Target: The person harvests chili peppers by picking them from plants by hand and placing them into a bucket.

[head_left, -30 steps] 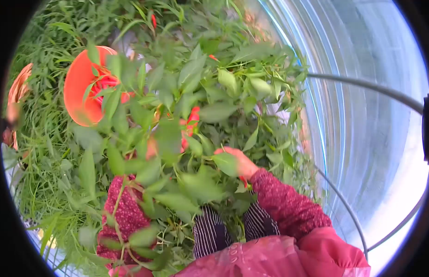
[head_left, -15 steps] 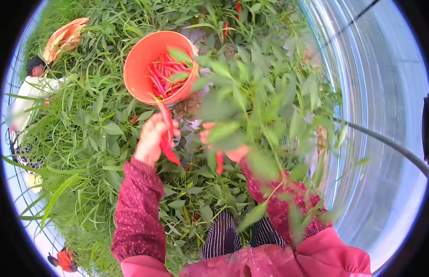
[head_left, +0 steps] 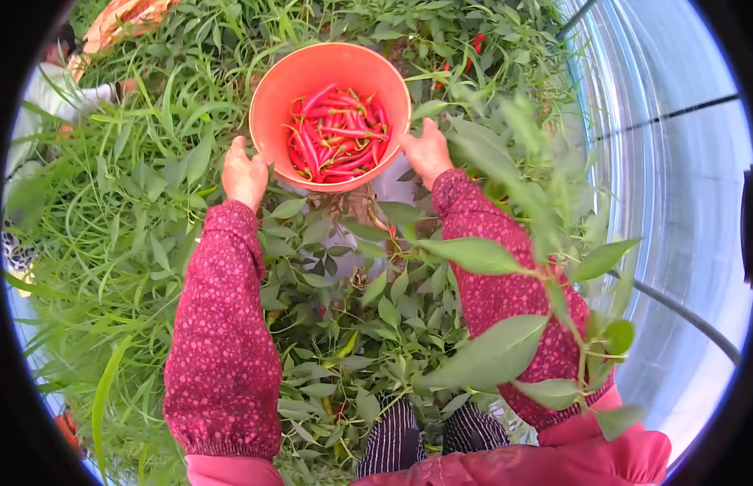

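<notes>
An orange bucket (head_left: 265, 105) holds many long red chili peppers (head_left: 344, 134). My left hand (head_left: 245, 174) is at the bucket's lower left side, its thumb close to the rim and its fingers apart. On the opposite side, my right hand (head_left: 427, 154) has its thumb at the rim and its other fingers spread away from it. Neither hand shows a pepper in it. Whether the palms press on the bucket wall I cannot tell. Pepper plant leaves (head_left: 482, 356) hang in front of my right sleeve.
Red peppers (head_left: 476, 44) hang on plants beyond the bucket. Tall grass (head_left: 93, 283) grows on the left, where another person (head_left: 48, 101) is partly visible near an orange sack (head_left: 121, 24). Clear plastic sheeting (head_left: 668, 194) with a dark pole (head_left: 684, 312) borders the right.
The red peppers that were in my hands are out of them. Both hands have moved forward to either side of the bucket, which appears larger and further right in view.
</notes>
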{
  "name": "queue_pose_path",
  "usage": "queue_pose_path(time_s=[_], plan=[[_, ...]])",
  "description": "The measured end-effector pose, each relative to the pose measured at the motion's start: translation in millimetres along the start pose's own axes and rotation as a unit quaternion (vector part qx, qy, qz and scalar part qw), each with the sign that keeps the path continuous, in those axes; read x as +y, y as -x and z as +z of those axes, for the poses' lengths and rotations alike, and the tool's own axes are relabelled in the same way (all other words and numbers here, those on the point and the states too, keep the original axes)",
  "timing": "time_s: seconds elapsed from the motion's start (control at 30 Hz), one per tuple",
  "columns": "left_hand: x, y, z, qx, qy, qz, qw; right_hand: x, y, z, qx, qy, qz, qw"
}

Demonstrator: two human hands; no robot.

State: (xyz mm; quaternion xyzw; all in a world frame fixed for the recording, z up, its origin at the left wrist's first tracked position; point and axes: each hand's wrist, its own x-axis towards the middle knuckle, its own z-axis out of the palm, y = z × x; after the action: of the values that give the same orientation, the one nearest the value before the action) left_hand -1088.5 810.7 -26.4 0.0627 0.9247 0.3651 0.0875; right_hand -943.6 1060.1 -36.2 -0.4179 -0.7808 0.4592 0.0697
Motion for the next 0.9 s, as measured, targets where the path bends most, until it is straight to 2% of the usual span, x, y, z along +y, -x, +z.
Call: queue_pose_path(time_s=[0.07,0.1,0.13,0.17,0.2,0.27,0.3,0.33,0.4,0.47,0.53,0.6,0.67,0.7,0.73,0.8,0.9], plan=[[-12.6,-2.8,7.3,0.086,-0.119,0.007,0.989,1.5,-13.0,3.0,-0.101,0.028,0.103,0.989],[-13.2,-2.7,6.0,0.052,-0.087,-0.042,0.994,8.3,-17.3,13.3,-0.113,-0.080,0.023,0.990],[-14.0,-4.3,1.3,0.050,-0.082,-0.052,0.994,13.3,-25.1,21.0,-0.119,-0.070,0.024,0.990],[-18.9,-6.8,0.2,-0.024,0.050,-0.059,0.997,5.3,-23.6,25.9,-0.092,-0.008,0.054,0.994],[-29.1,-5.9,6.8,-0.097,0.183,-0.069,0.976,5.0,-20.5,27.1,-0.065,0.056,0.088,0.992],[-51.5,-16.0,26.8,-0.171,0.206,-0.084,0.960,-0.6,-19.4,20.7,-0.053,-0.008,0.230,0.972],[-40.3,-11.2,36.2,-0.082,0.184,-0.139,0.970,-8.3,-5.0,10.0,-0.108,0.042,0.176,0.978],[-13.6,-1.0,33.6,-0.027,0.078,-0.185,0.979,-3.1,-10.0,8.0,-0.113,0.055,0.180,0.976],[13.4,16.9,23.6,0.016,0.051,-0.187,0.981,4.4,-21.5,11.2,-0.078,0.005,0.244,0.966],[27.2,24.2,22.5,0.020,0.042,-0.174,0.984,5.9,-25.1,8.4,-0.058,-0.041,0.260,0.963],[35.1,29.2,18.6,-0.013,0.011,-0.176,0.984,11.2,-24.5,5.7,-0.080,0.112,0.168,0.976],[33.4,29.4,19.7,-0.029,0.003,-0.187,0.982,21.5,-24.8,6.8,-0.099,0.149,0.166,0.970],[29.1,30.0,20.7,0.000,0.026,-0.154,0.988,21.8,-24.6,10.6,-0.128,0.214,0.156,0.956],[25.9,30.6,21.4,0.001,0.046,-0.153,0.987,13.5,-21.6,13.7,-0.010,0.021,0.267,0.963],[23.2,31.2,21.4,0.000,0.052,-0.156,0.986,6.6,-20.7,16.2,-0.008,0.027,0.265,0.964],[16.0,31.7,26.8,0.008,0.072,-0.160,0.985,11.9,-24.0,14.6,0.019,-0.038,0.334,0.941],[8.3,30.9,31.2,0.016,0.071,-0.148,0.986,14.3,-24.6,12.8,-0.019,0.027,0.307,0.951]])
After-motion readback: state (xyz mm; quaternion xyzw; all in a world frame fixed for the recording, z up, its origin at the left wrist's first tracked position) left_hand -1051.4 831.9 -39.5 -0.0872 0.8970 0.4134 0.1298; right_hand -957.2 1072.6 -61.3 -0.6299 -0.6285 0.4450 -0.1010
